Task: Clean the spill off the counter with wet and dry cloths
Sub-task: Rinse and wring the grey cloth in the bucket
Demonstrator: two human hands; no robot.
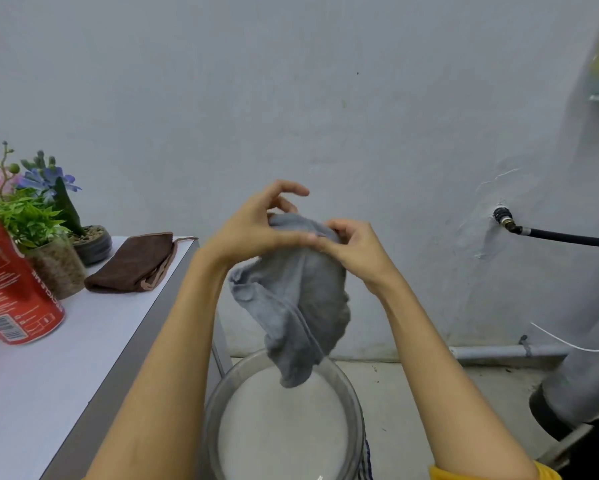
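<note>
A grey cloth hangs from both my hands above a round clear basin that holds pale water. My left hand pinches the cloth's top edge from the left, with its index finger lifted. My right hand grips the same top edge from the right. The cloth's lowest corner dangles just over the basin's far rim. A folded brown cloth lies on the white counter at the left, near its back right corner.
A red soda can stands tilted on the counter's left, with potted artificial plants behind it. A black hose leaves the wall at the right. A grey cylinder stands at the far right on the floor.
</note>
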